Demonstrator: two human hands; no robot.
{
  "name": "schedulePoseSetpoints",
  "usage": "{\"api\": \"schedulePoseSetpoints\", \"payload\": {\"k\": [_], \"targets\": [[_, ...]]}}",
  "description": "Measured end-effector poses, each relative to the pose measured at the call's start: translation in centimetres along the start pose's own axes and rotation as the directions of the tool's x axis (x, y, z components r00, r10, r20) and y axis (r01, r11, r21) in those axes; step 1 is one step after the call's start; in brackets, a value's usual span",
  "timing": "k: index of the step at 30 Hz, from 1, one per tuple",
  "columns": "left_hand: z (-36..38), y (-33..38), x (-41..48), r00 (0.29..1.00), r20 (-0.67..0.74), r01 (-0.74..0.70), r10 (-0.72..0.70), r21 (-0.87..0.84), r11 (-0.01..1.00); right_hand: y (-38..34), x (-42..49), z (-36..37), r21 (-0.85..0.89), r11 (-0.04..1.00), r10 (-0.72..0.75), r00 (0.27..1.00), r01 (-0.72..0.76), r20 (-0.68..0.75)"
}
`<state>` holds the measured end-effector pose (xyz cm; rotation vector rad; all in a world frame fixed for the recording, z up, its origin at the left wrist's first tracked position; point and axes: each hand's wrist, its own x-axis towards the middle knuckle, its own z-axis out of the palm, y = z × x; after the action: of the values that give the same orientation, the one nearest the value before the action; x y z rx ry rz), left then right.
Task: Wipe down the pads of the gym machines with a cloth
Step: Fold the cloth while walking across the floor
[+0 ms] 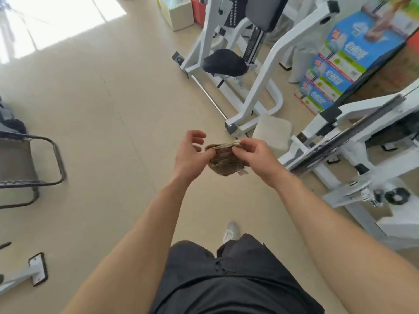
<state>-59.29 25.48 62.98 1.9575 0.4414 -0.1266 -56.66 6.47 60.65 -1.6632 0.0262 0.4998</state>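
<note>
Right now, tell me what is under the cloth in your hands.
Beneath the cloth shows only bare tiled floor; it hangs in the air between the left hand and right hand. The floor directly below it is hidden by the cloth.

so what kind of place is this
Most likely a small gym: a white weight machine with a black seat pad and a grey back pad, and a second white machine beside it on the tiled floor.

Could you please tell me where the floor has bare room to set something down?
The beige tiled floor is free between the dark metal-framed chair and the white gym machine with black seat pad. Right of the hands it is crowded with machine frames and the stacked blue printed boxes.
</note>
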Motion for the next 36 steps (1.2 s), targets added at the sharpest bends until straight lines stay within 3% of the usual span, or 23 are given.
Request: {"api": "schedulePoseSetpoints", "payload": {"k": [3, 4, 8, 11, 15, 17, 19, 22, 27, 28, 30, 31, 32, 34, 36], "targets": [[0.1, 1.7, 4.7, 0.946, 0.325, -0.009, 0.011, -0.006, 1.0, -2.9, 3.5, -2.2, 0.069, 0.997, 0.016, 1.0, -0.017, 0.005], [0.3, 2.3, 6.1, 0.931, 0.364, -0.031, 0.032, -0.006, 0.999, -3.5, 4.4, -3.0, 0.097, 0.995, 0.01, 1.0, -0.011, 0.006], [0.5, 6.2, 12.3, 0.935, 0.332, -0.111, 0.129, -0.072, 0.991, -5.4, 7.8, -5.3, 0.02, 0.999, -0.035, 0.983, 0.039, -0.18], [1.1, 9.0, 16.8, 0.89, 0.399, -0.171, 0.219, -0.153, 0.973, -7.0, 9.9, -6.1, -0.014, 0.999, -0.036, 0.941, 0.033, -0.337], [2.9, 11.4, 21.0, 0.774, 0.587, -0.046, 0.239, -0.323, 0.945, -11.0, 12.7, -6.0, 0.229, 0.963, -0.014, 0.874, 0.142, -0.485], [3.8, 12.1, 22.2, 0.684, 0.707, 0.062, 0.18, -0.303, 0.951, -13.2, 14.3, -6.3, 0.427, 0.867, 0.02, 0.839, 0.256, -0.544], [4.7, 12.1, 23.5, 0.621, 0.77, 0.106, 0.149, -0.271, 0.957, -14.4, 15.7, -7.3, 0.52, 0.801, 0.079, 0.808, 0.298, -0.584], [5.8, 12.3, 25.8, 0.619, 0.776, 0.15, 0.119, -0.266, 0.952, -13.6, 18.0, -10.0, 0.629, 0.735, 0.271, 0.739, 0.255, -0.617], [8.8, 13.2, 29.1, 0.706, 0.703, 0.042, 0.084, -0.159, 0.986, -9.8, 20.7, -14.3, 0.792, 0.592, 0.584, 0.596, 0.151, -0.551], [9.8, 13.4, 29.7, 0.722, 0.687, 0.006, 0.088, -0.133, 0.991, -9.0, 21.2, -14.9, 0.793, 0.605, 0.621, 0.578, 0.075, -0.529], [11.7, 14.2, 31.1, 0.728, 0.675, -0.077, 0.118, -0.091, 0.993, -7.6, 22.2, -15.7, 0.649, 0.744, 0.619, 0.531, -0.16, -0.578], [12.7, 14.5, 31.8, 0.721, 0.679, -0.119, 0.134, -0.069, 0.99, -7.0, 22.9, -15.9, 0.519, 0.816, 0.564, 0.549, -0.254, -0.617], [13.7, 14.9, 32.7, 0.713, 0.685, -0.173, 0.149, -0.034, 0.984, -6.7, 23.5, -16.1, 0.401, 0.87, 0.488, 0.622, -0.288, -0.612], [15.4, 15.8, 34.4, 0.696, 0.698, -0.29, 0.166, 0.062, 0.955, -5.9, 24.7, -16.7, 0.329, 0.909, 0.389, 0.809, -0.258, -0.441], [17.1, 16.6, 36.0, 0.699, 0.702, -0.322, 0.137, 0.139, 0.936, -4.6, 26.1, -17.6, 0.263, 0.933, 0.323, 0.895, -0.246, -0.308]]}}
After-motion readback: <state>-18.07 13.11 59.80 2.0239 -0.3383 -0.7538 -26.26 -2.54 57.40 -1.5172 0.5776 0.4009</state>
